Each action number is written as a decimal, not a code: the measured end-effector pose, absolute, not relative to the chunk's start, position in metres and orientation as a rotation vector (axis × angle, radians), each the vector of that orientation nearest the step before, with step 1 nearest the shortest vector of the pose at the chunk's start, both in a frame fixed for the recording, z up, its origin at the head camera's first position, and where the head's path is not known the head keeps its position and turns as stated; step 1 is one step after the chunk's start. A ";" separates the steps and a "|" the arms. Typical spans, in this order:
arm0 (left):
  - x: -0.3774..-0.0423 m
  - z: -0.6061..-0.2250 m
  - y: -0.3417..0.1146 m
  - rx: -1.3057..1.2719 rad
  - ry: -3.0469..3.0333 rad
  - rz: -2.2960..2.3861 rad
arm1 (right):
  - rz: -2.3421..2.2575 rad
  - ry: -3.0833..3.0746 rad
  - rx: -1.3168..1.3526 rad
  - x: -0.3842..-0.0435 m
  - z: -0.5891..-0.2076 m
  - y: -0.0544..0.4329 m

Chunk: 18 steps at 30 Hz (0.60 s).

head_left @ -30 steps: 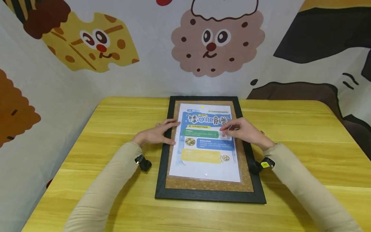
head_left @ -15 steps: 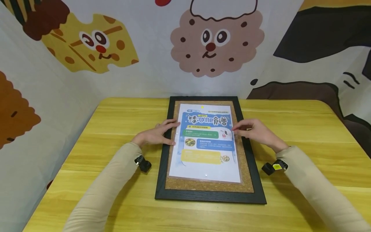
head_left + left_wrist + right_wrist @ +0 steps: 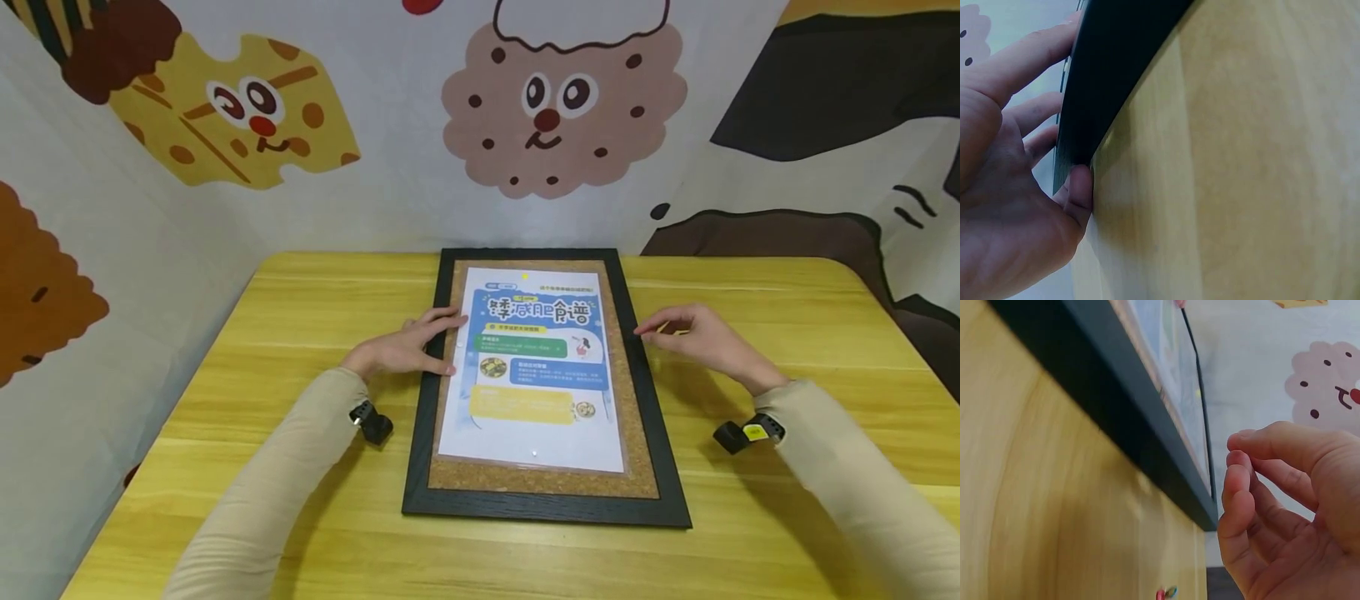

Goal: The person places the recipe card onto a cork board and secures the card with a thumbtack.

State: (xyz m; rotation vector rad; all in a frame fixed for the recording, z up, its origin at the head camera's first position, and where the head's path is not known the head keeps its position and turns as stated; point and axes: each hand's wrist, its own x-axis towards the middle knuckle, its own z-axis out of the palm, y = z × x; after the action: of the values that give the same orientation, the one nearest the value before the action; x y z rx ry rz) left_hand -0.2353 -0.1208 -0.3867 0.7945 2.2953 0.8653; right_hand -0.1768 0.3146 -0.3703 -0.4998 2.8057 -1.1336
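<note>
A printed sheet point(image 3: 495, 442) with blue, green and yellow panels lies on a cork board point(image 3: 540, 481) in a black frame point(image 3: 547, 507). A yellow pin point(image 3: 525, 276) marks its top edge, and a small white pin point(image 3: 534, 453) sits near the bottom. My left hand point(image 3: 397, 346) reaches over the frame's left side, fingers spread, fingertips at the sheet's edge. In the left wrist view one fingertip point(image 3: 1080, 187) rests against the frame's outer side. Just past the right side hovers my right hand point(image 3: 697, 337), fingers bent, thumb and forefinger close together, nothing showing between them.
The frame lies on a yellow wood-grain table point(image 3: 315, 500). Small coloured items point(image 3: 1166, 592) lie on the tabletop at the bottom of the right wrist view. Behind stands a white cloth backdrop point(image 3: 397, 125) printed with cartoon food.
My right hand has moved right, from over the sheet, across its right edge, to beyond the frame. The left hand and the framed board have stayed in place.
</note>
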 end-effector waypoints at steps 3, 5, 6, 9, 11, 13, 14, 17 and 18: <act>-0.235 -0.386 -0.120 0.796 2.295 0.868 | -1.110 2.821 -0.488 -0.176 -0.370 0.322; -0.235 -0.386 -0.120 0.793 2.294 0.869 | -1.091 2.826 -0.464 -0.174 -0.370 0.327; -0.235 -0.386 -0.120 0.793 2.292 0.873 | -1.081 2.829 -0.449 -0.174 -0.369 0.329; -0.236 -0.387 -0.120 0.789 2.287 0.876 | -1.054 2.838 -0.408 -0.172 -0.368 0.336; -0.236 -0.387 -0.120 0.784 2.286 0.879 | -1.047 2.846 -0.388 -0.171 -0.368 0.341; -0.236 -0.387 -0.120 0.781 2.287 0.878 | -1.056 2.850 -0.373 -0.170 -0.368 0.346; -0.236 -0.387 -0.120 0.781 2.289 0.877 | -1.065 2.851 -0.365 -0.170 -0.368 0.348; -0.236 -0.387 -0.120 0.781 2.291 0.874 | -1.101 2.842 -0.350 -0.170 -0.369 0.354; -0.236 -0.387 -0.120 0.781 2.292 0.873 | -1.110 2.843 -0.344 -0.170 -0.369 0.356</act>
State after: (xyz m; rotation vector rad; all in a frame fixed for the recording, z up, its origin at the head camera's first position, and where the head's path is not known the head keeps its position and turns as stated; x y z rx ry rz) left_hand -0.2360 -0.1198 -0.3875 0.7808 2.2915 0.8730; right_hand -0.1702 0.3559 -0.3689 -0.3441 2.8426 -1.1102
